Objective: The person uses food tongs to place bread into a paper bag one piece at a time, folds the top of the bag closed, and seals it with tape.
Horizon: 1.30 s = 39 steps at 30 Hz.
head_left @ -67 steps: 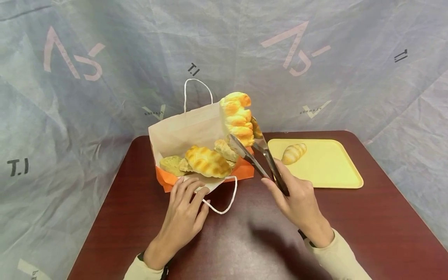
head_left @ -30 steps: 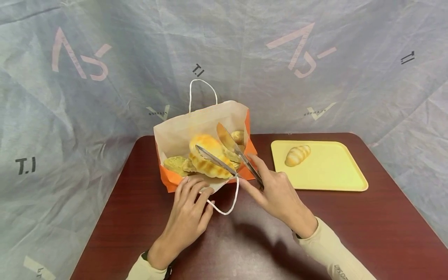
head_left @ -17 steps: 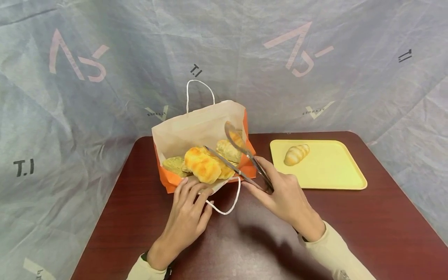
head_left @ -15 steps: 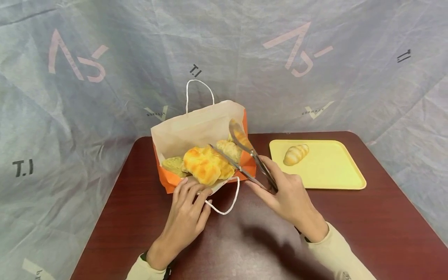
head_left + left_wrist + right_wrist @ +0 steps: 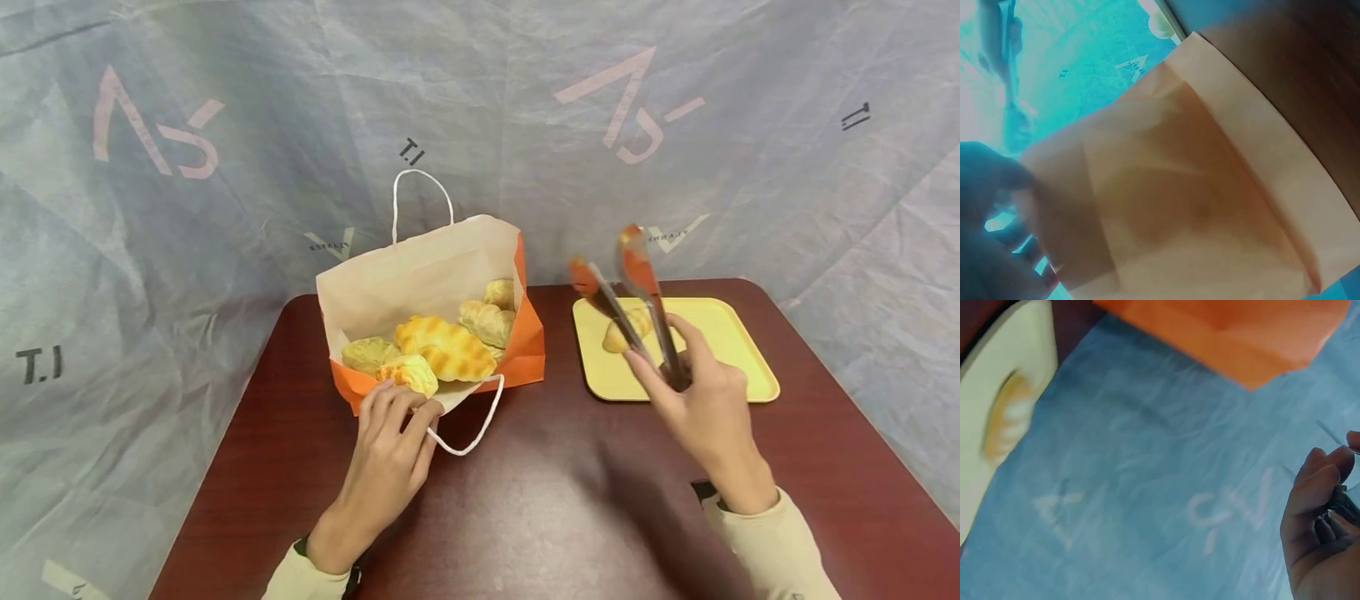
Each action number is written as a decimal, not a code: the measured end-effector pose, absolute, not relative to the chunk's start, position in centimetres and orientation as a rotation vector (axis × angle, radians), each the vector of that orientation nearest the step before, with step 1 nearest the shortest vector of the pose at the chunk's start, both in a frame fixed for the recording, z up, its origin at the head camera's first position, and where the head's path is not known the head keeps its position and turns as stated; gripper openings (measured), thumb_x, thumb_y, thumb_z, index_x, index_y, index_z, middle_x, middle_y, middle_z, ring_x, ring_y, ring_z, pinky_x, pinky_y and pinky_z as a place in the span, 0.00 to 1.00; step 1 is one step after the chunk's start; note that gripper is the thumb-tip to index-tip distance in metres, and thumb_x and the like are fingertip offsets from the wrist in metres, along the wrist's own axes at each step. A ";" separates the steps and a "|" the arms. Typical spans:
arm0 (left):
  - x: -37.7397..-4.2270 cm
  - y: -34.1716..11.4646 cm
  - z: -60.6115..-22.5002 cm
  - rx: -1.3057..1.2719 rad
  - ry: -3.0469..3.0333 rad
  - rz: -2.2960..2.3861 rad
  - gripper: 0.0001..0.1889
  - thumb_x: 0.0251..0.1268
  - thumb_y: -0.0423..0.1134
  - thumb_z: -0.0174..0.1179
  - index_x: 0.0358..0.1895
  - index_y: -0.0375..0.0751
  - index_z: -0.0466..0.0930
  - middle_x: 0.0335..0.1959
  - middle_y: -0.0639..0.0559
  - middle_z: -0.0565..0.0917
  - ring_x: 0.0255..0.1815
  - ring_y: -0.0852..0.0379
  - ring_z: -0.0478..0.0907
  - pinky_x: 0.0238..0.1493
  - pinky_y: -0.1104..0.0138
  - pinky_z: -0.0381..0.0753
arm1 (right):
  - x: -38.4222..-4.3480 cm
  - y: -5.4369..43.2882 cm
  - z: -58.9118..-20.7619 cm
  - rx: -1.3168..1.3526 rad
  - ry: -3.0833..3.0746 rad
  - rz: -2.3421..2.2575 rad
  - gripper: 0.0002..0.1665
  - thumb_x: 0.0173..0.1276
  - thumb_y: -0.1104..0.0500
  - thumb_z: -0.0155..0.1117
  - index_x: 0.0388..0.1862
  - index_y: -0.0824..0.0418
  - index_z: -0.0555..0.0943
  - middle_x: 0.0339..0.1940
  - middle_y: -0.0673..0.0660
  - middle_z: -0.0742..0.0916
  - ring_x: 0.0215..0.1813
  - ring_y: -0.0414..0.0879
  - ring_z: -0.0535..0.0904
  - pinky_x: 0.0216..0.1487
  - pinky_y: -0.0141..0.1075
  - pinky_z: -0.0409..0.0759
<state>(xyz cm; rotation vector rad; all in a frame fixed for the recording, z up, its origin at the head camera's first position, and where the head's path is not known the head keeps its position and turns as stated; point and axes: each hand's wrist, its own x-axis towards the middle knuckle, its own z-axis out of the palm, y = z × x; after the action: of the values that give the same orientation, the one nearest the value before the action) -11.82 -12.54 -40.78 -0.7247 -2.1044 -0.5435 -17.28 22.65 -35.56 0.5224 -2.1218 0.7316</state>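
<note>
My left hand [image 5: 386, 454] pinches the front rim of an orange paper bag [image 5: 528, 342], whose mouth gapes toward me. The left wrist view has those fingers [image 5: 997, 237] at the bag's edge. Several bread pieces lie in the bag: a large ridged golden bread [image 5: 450, 350], a pale twisted roll [image 5: 483, 321], and a small glossy bun [image 5: 408, 373] right by my left fingertips. My right hand [image 5: 708, 408] grips metal tongs [image 5: 665, 337], their tips apart with nothing between them, raised over the yellow tray [image 5: 720, 354]. Partly behind the tongs, a striped roll [image 5: 617, 337] lies on the tray.
The bag's white cord handles [image 5: 395, 196] stand up at the back and droop at the front. A dark red table [image 5: 495, 517] carries bag and tray. Behind it hangs a grey printed sheet [image 5: 480, 100].
The tongs brought a golden bread into the bag and let it go there. My right hand then moved right with the tongs to above the tray. My left hand stayed at the rim.
</note>
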 end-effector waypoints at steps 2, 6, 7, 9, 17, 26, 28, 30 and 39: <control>-11.8 -12.5 -40.7 -0.725 -2.102 -0.545 0.12 0.76 0.36 0.45 0.40 0.38 0.80 0.37 0.46 0.77 0.46 0.42 0.74 0.62 0.42 0.64 | -17.5 24.0 -35.9 0.439 -2.158 0.727 0.33 0.55 0.54 0.77 0.57 0.68 0.78 0.11 0.50 0.78 0.13 0.27 0.64 0.14 0.26 0.63; -11.8 -12.3 -40.7 -0.725 -2.100 -0.553 0.11 0.75 0.36 0.48 0.40 0.37 0.80 0.38 0.46 0.78 0.46 0.42 0.74 0.63 0.42 0.63 | -17.6 25.9 -36.4 0.303 -2.247 0.737 0.33 0.56 0.56 0.77 0.57 0.68 0.78 0.08 0.50 0.75 0.10 0.26 0.57 0.12 0.27 0.57; -11.8 -12.2 -40.7 -0.726 -2.100 -0.556 0.11 0.75 0.37 0.49 0.40 0.37 0.80 0.38 0.46 0.78 0.46 0.42 0.74 0.63 0.41 0.63 | -17.6 26.2 -36.6 0.270 -2.269 0.740 0.32 0.58 0.55 0.76 0.57 0.68 0.78 0.08 0.50 0.75 0.09 0.27 0.57 0.11 0.27 0.57; -11.8 -12.1 -40.7 -0.729 -2.101 -0.564 0.10 0.74 0.37 0.50 0.40 0.37 0.80 0.39 0.45 0.78 0.46 0.42 0.74 0.63 0.41 0.63 | -17.5 26.8 -36.8 0.203 -2.331 0.746 0.32 0.61 0.51 0.74 0.59 0.68 0.77 0.08 0.51 0.75 0.07 0.30 0.58 0.11 0.29 0.57; -11.9 -12.2 -40.8 -0.727 -2.094 -0.577 0.09 0.72 0.37 0.51 0.40 0.36 0.80 0.39 0.45 0.78 0.46 0.41 0.74 0.62 0.41 0.63 | -18.1 27.3 -38.0 0.008 -2.624 0.754 0.40 0.71 0.38 0.59 0.63 0.71 0.73 0.13 0.56 0.80 0.11 0.46 0.71 0.21 0.42 0.69; -11.9 -12.2 -40.9 -0.727 -2.092 -0.577 0.10 0.73 0.38 0.50 0.41 0.37 0.80 0.40 0.45 0.79 0.47 0.42 0.74 0.63 0.40 0.63 | -20.1 27.4 -40.2 -0.025 -2.757 0.738 0.42 0.72 0.35 0.56 0.57 0.76 0.74 0.19 0.59 0.79 0.21 0.54 0.75 0.20 0.41 0.69; -11.9 -12.3 -41.0 -0.725 -2.094 -0.577 0.12 0.75 0.39 0.49 0.41 0.38 0.80 0.40 0.45 0.79 0.47 0.42 0.74 0.63 0.41 0.63 | -20.5 27.4 -40.6 -0.026 -2.778 0.731 0.43 0.72 0.35 0.55 0.56 0.77 0.74 0.22 0.63 0.81 0.21 0.55 0.77 0.21 0.44 0.72; -11.9 -12.3 -41.0 -0.723 -2.097 -0.577 0.12 0.75 0.40 0.48 0.40 0.38 0.80 0.39 0.45 0.79 0.47 0.42 0.75 0.63 0.41 0.63 | -20.8 27.3 -40.9 -0.038 -2.795 0.726 0.44 0.72 0.35 0.55 0.56 0.78 0.74 0.25 0.66 0.82 0.22 0.57 0.78 0.22 0.46 0.75; -11.9 -12.6 -41.1 -0.725 -2.112 -0.581 0.09 0.72 0.37 0.51 0.42 0.38 0.80 0.40 0.45 0.79 0.48 0.41 0.74 0.64 0.42 0.63 | -21.6 26.9 -41.8 -0.079 -2.849 0.710 0.39 0.71 0.33 0.53 0.43 0.73 0.76 0.20 0.61 0.80 0.20 0.54 0.76 0.18 0.41 0.70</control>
<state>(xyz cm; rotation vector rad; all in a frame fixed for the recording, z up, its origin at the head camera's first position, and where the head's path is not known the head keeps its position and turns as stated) -11.94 -12.65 -41.15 -0.7249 -2.1124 -0.5808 -21.55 26.89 -41.80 -0.0786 -2.8493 0.7100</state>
